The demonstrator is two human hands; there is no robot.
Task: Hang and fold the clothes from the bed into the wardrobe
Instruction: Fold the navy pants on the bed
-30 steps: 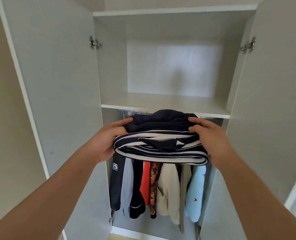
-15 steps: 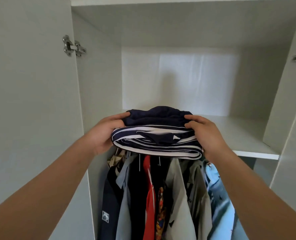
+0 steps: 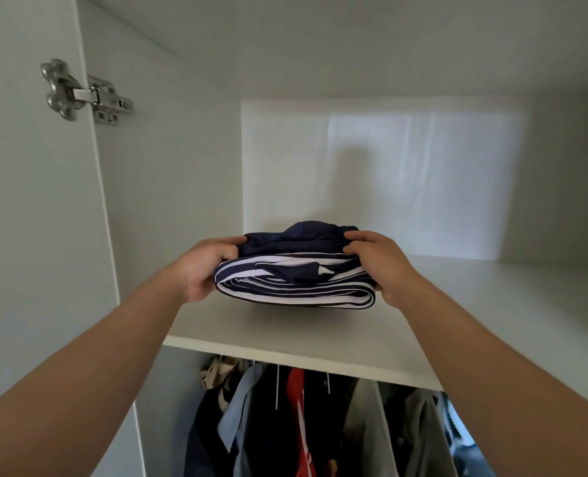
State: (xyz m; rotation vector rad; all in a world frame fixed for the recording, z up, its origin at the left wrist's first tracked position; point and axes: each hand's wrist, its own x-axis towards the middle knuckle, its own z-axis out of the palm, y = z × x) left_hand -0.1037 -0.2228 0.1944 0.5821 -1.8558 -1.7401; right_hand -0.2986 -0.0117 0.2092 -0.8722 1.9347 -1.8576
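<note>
Having advanced over the shelf (image 3: 320,333) since the earlier frame, the left hand (image 3: 203,270) and right hand (image 3: 385,266) are clasping, fingers curled, the ends of the folded striped garment (image 3: 294,282), which is hovering low over the shelf; hanging clothes (image 3: 296,425) are showing below the shelf.

Daylight's soft on my feed, coming from behind the camera: bright patch on the back panel (image 3: 423,173) right of centre, faint shadow inside it. Edges bow out, and the hanging clothes (image 3: 320,428) at the bottom look dim and smeary.
</note>
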